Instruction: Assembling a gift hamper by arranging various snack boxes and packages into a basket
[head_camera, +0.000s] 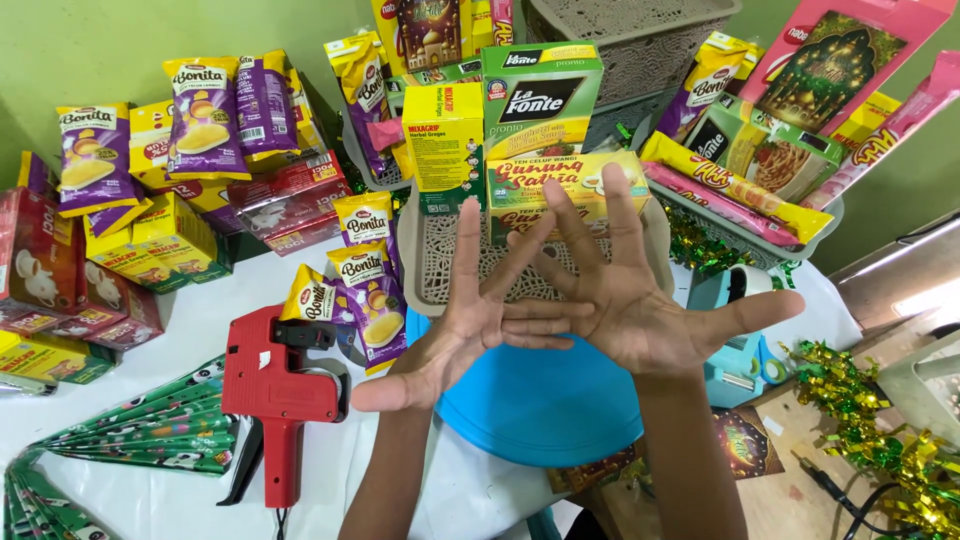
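Looking down from the head camera, I see both of my hands raised in front of me, palms turned away from the lens and holding nothing. My left hand (462, 335) has its fingers spread wide, thumb pointing out to the left, and my right hand (640, 305) is spread the same way with the thumb reaching out to the right. The two hands overlap at the middle, where the fingers of the left cross over the fingers of the right, touching there. Directly beneath them lies a round blue plate (545, 410) on the white table (140, 490), partly hidden by my wrists. Just behind the hands stands a beige lattice basket (430, 260) filled with upright boxes: a yellow box (443, 140), a green box (541, 100) and a flat yellow carton (565, 185) leaning in front of it. To the left of my left forearm a red price-label gun (275, 395) lies on the table, handle toward me, with purple and yellow snack bags (370, 290) just beyond it. Folded green wrapping paper (150, 430) lies fanned out at the far left. On the right, near my right thumb, sits a pale blue tape dispenser (735, 345), and gold and green tinsel (880, 430) trails along the right edge.
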